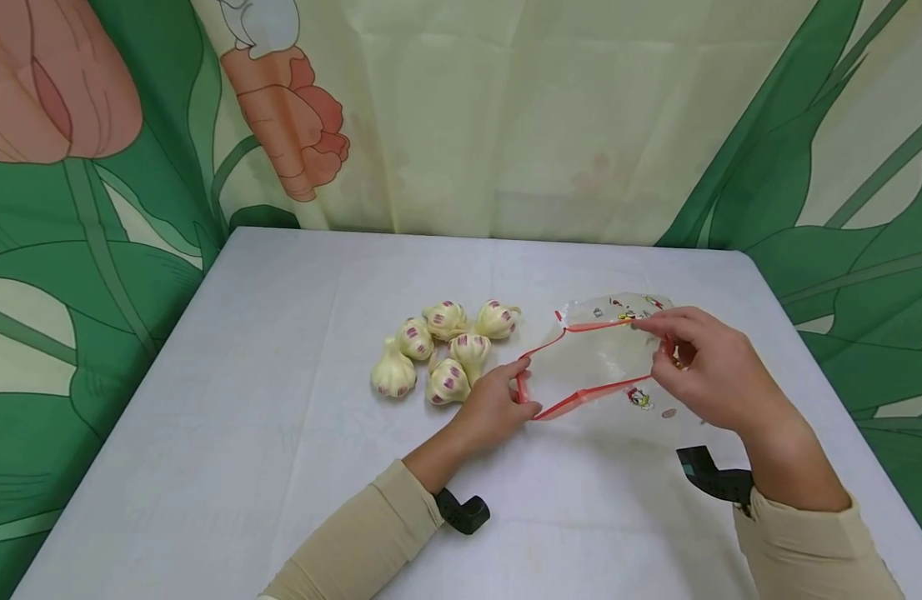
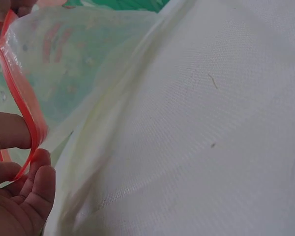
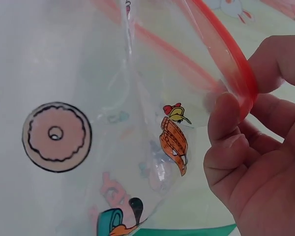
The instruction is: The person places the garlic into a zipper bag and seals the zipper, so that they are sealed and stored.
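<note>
A clear zip bag (image 1: pixel 588 397) with a red zip strip and cartoon prints is held between both hands, its mouth spread wide. My left hand (image 1: pixel 494 406) grips the red rim at the left end of the mouth; in the left wrist view, thumb and fingers bend around that red strip (image 2: pixel 14 81). At the opposite end, my right hand (image 1: pixel 712 367) pinches the rim. The right wrist view has its fingertips at the corner of the red edge, beside a printed doughnut on the clear plastic (image 3: pixel 69 201). Several garlic bulbs (image 1: pixel 448 382) lie together just left of the left hand.
A white cloth covers the table (image 1: pixel 228 467). Behind it hangs a curtain (image 1: pixel 581 125) printed with a carrot, leaves and a tulip. Black straps with small mounts (image 1: pixel 464 512) sit on both wrists, near the beige sleeves (image 1: pixel 363 533).
</note>
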Available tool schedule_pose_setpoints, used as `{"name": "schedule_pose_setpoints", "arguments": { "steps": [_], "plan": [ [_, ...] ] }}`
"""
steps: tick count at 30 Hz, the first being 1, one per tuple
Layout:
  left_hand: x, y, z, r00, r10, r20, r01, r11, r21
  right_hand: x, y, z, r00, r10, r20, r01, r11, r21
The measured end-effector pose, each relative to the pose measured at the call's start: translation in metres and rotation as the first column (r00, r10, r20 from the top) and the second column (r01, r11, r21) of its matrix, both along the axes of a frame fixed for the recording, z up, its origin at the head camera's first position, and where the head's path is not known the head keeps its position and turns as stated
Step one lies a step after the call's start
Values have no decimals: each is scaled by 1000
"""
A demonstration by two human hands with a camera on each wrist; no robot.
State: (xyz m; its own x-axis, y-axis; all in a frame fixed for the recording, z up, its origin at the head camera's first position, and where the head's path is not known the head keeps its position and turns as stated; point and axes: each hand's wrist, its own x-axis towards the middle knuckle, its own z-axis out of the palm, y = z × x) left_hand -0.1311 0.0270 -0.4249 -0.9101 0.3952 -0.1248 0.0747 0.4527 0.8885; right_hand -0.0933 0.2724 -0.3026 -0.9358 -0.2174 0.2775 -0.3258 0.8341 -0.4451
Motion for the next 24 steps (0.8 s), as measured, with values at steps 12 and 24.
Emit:
{"name": "schedule_pose_setpoints", "arguments": {
  "steps": [12,24],
  "plan": [
    [2,-2,5,1000,5,29,-8,995,99,-3,-2,-4,999,41,-32,-43,997,-69],
    [6,-9,16,999,-5,-43,11,992,122,-3,-5,-7,998,53,-42,-56,994,-91]
  ]
}}
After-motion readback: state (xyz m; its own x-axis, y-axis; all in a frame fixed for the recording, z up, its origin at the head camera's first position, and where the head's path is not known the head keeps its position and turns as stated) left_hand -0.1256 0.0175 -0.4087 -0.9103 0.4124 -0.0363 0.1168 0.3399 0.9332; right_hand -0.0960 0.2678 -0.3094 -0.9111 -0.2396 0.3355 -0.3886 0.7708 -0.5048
